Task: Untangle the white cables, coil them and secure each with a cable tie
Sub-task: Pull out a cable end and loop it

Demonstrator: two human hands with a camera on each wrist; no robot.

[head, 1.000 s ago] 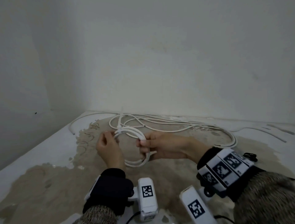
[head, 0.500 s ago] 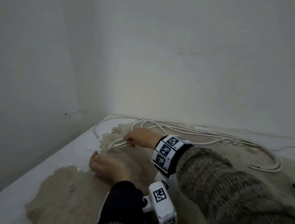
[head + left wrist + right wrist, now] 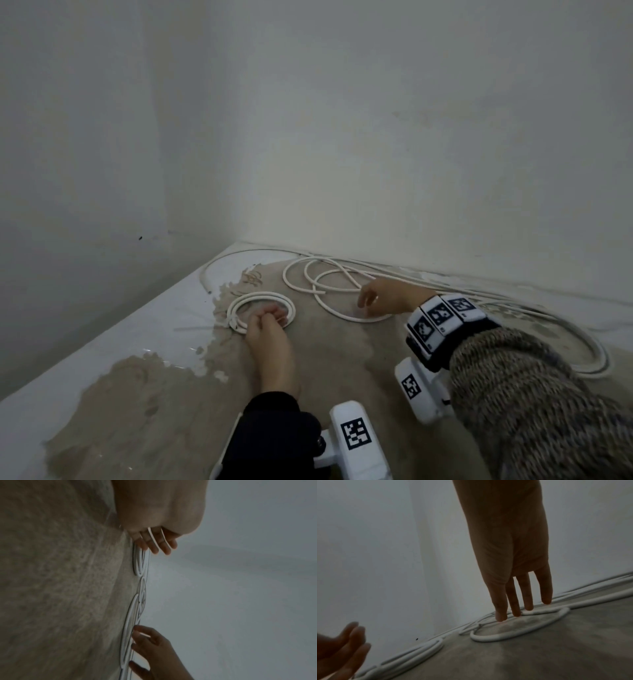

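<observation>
White coil (image 3: 260, 312) flat on surface (image 3: 171, 421), left hand (image 3: 267, 329) fingers loosely curled beside it, right hand (image 3: 387, 298) fingers straight, spread over loose cable (image 3: 346, 294).

White cables (image 3: 337, 274) and a coil (image 3: 260, 311) lie on the floor (image 3: 342, 377).

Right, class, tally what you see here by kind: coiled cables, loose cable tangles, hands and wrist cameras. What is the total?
Coiled white cable: 1
Loose cable tangle: 1
Hands: 2, left hand and right hand
Wrist cameras: 2, left wrist camera and right wrist camera
Total: 6
</observation>
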